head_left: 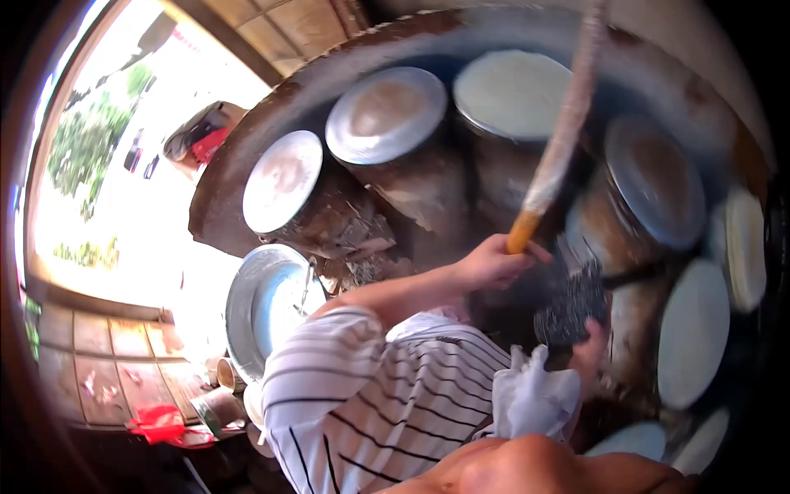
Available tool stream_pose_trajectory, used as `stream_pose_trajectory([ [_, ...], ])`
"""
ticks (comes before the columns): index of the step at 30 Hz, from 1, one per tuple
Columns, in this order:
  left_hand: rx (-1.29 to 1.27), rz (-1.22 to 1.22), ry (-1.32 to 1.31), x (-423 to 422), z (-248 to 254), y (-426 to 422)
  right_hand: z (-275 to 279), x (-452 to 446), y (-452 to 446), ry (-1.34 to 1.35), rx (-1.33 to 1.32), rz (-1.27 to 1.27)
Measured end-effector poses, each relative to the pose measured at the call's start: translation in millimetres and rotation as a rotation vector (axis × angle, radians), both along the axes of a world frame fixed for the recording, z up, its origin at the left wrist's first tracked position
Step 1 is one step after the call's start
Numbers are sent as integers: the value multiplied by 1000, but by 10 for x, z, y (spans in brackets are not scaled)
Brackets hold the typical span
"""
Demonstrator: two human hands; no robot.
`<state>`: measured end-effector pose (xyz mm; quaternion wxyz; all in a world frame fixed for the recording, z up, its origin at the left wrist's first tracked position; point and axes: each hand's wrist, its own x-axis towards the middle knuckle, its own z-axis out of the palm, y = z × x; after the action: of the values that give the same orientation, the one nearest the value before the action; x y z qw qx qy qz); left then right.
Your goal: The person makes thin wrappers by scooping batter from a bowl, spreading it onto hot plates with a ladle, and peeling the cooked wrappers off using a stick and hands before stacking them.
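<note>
My left hand [496, 265] reaches in from the left and is closed around the orange-yellow end of a long pole [564, 136]. The pole slants up and out of the top of the view. Lower right, my right hand [589, 346] is closed at the edge of a dark, speckled, rough-looking thing [572, 303], whose kind I cannot make out. A bunched white cloth [536, 391] partly hides the right forearm. Around both hands stand several drum-like cylinders with pale round tops, among them a bluish-white one [514, 95] and a brown-centred one [387, 115].
A wide curved rim [329, 70] runs behind the cylinders. More pale discs [694, 333] stand at the right. A metal basin [247, 309] with a handled utensil is at my left. Beyond it lie a red plastic bag [158, 424], small containers [218, 409] and a bright opening.
</note>
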<state>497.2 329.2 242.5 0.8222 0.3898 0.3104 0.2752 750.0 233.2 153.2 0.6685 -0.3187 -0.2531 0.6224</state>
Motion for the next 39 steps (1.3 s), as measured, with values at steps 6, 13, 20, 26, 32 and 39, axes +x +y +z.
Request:
stream_pose_trajectory([
  [6,11,686,22,-1668,108,542,257,-2180,2778,-829,417,70],
  [13,-28,1268,-35,-2529,-142,513,-314,-3951,4572,-1586,1016,109],
  [20,-42,1768,-17,-2851,-190,210,-111,-5489,4505,-1207,1108,495],
  [26,-55,1870,-47,-3271,-140,-167,-285,-6412,3277,-1356,1308,716],
  [32,-34,1822,-76,-3960,-259,-635,-266,-7141,3591,-1635,1215,573],
  [39,-47,1700,-208,-4460,-294,-633,-381,-7523,3647,-1573,1242,363],
])
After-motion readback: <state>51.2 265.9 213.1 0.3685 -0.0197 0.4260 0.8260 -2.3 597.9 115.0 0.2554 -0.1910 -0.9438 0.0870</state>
